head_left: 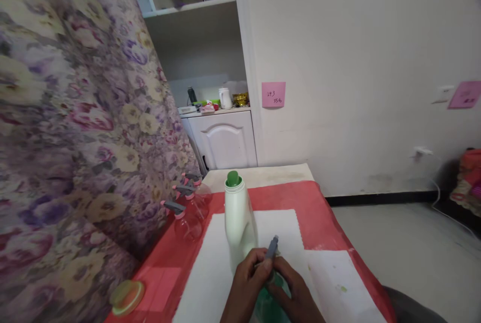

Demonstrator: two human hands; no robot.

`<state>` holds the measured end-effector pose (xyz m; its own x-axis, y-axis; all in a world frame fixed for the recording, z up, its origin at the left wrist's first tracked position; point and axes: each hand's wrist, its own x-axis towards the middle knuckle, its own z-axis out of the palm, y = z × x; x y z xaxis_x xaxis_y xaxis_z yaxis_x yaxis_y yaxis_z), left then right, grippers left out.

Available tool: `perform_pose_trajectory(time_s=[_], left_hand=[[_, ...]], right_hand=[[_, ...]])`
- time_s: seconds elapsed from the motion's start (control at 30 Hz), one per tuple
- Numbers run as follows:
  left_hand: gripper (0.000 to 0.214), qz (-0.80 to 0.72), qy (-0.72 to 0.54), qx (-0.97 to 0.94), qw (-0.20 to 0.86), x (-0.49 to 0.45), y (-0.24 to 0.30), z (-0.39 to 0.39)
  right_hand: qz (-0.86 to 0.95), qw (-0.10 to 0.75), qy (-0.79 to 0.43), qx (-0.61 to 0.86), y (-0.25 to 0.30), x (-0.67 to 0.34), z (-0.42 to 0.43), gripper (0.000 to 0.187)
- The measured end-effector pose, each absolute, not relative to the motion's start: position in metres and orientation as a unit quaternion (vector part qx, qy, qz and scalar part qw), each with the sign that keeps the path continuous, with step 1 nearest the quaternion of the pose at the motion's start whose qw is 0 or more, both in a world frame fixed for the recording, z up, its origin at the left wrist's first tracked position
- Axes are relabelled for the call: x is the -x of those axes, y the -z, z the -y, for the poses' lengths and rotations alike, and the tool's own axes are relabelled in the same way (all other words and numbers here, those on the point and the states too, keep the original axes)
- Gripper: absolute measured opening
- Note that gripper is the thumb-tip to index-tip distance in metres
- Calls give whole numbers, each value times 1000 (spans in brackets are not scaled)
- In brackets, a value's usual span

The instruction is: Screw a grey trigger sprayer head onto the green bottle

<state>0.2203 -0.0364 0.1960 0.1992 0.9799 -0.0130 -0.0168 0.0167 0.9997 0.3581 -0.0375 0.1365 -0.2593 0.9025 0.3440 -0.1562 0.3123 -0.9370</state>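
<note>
A spray bottle with green liquid (267, 309) stands low in front of me, partly hidden by my hands. My left hand (248, 279) is closed around its grey spray head (272, 246), fingers and thumb at the top of the bottle. My right hand (295, 285) grips the bottle around the neck and shoulder from the right. Just beyond my left hand stands a large pale green jug (236, 220), upright, with a moulded handle. Something green (233, 179) shows in the jug's uncapped mouth.
Several clear spray bottles with grey and pink heads (187, 225) stand at the table's left edge. A round yellowish lid (128, 297) lies front left. White sheets (277, 220) cover part of the red tablecloth (311, 208). A floral curtain (93, 127) hangs close on the left.
</note>
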Motion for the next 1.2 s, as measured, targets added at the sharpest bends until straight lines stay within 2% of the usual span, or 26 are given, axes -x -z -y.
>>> perform_pose_trajectory(time_s=[0.4, 0.8, 1.03, 1.2], left_hand=[[33, -456, -567, -461, 508, -231, -166, 43], [37, -412, -480, -518, 576, -214, -178, 37], [34, -417, -519, -461, 587, -222, -168, 42], [36, -446, -535, -453, 555, -228, -163, 45]], right_hand=[[570, 536, -512, 355, -132, -352, 38, 21], [619, 524, -494, 312, -131, -358, 33, 26], [577, 533, -494, 373, -130, -351, 35, 19], [540, 575, -462, 406, -128, -340, 39, 16]])
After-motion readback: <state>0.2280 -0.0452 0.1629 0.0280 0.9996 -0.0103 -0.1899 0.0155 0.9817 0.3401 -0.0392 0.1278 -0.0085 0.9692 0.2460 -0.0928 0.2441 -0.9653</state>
